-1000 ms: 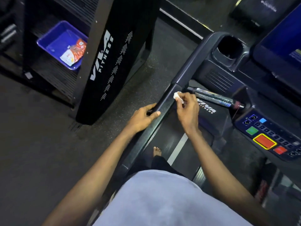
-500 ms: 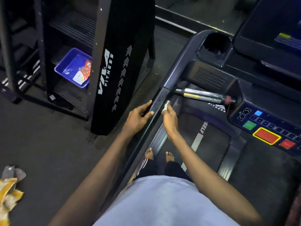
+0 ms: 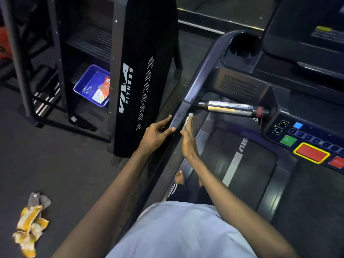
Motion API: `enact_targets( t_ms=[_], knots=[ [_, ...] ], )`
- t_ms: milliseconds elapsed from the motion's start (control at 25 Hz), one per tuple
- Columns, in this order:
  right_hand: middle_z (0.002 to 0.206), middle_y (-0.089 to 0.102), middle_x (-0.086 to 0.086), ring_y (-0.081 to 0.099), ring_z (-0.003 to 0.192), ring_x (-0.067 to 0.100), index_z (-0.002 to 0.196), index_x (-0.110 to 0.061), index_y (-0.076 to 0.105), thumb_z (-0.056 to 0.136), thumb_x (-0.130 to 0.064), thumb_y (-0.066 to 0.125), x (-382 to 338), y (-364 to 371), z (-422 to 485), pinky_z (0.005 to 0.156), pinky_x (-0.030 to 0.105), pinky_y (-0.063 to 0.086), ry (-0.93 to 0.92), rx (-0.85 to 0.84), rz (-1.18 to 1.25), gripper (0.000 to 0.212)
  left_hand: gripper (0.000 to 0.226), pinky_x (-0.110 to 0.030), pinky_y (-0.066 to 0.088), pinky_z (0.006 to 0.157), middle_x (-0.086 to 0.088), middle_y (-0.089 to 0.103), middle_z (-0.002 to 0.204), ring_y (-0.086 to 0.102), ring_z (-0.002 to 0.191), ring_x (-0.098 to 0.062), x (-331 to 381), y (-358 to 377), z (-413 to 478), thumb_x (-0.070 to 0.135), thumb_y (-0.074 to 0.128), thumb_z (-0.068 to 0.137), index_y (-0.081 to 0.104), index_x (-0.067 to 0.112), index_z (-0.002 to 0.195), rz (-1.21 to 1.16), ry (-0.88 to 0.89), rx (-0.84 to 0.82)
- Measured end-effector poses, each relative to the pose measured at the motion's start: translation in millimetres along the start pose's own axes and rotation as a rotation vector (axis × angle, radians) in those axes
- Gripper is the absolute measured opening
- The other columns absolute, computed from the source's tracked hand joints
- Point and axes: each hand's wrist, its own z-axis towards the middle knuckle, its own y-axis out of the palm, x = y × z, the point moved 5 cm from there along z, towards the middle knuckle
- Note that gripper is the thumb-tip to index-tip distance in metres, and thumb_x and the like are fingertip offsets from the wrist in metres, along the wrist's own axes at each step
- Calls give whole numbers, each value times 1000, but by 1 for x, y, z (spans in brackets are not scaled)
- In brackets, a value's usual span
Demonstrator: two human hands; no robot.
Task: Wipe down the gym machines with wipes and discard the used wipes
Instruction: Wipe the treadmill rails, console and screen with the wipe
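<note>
Our L hand (image 3: 156, 134) grips the treadmill handrail (image 3: 177, 114) to steady us, while our R hand (image 3: 188, 143), fingers straight, presses the wipe (image 3: 188, 118) flat vs the rail's inner face, prob. for full contact.

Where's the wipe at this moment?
Head view, centre: the wipe is pressed by the straight fingers of the right hand against the inner face of the treadmill's left handrail, just below the chrome bar; the left hand grips the handrail opposite.
</note>
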Motion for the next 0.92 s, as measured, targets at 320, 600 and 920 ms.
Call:
enact_targets(
  t_ms=[320, 600, 920],
  knots=[
    [166, 11, 8, 7, 154, 18, 157, -5, 19, 106, -30, 27, -32, -11, 24, 125, 35, 11, -440, 43, -851, 57, 65, 6, 30, 90, 11, 48, 145, 45, 123, 3, 3, -6, -1, 38, 65, 93, 36, 31, 151, 118, 108, -132],
    [162, 27, 5, 19, 151, 17, 154, -8, 30, 106, -24, 30, -37, -12, 31, 123, 40, 21, -515, -24, -1130, 52, 63, -14, 37, 106, 9, 51, 144, 50, 127, -1, -6, -1, 1, 39, 68, 91, 41, 32, 147, 27, 81, -105],
    [166, 0, -1, 0, 152, 6, 159, -12, 4, 108, -26, 31, -15, -9, -6, 124, 24, 6, -182, 43, -459, 59, 59, 0, 34, 94, 19, 48, 139, 49, 118, 11, -3, -6, 0, 32, 66, 93, 41, 33, 147, 27, 70, -141]
  ],
)
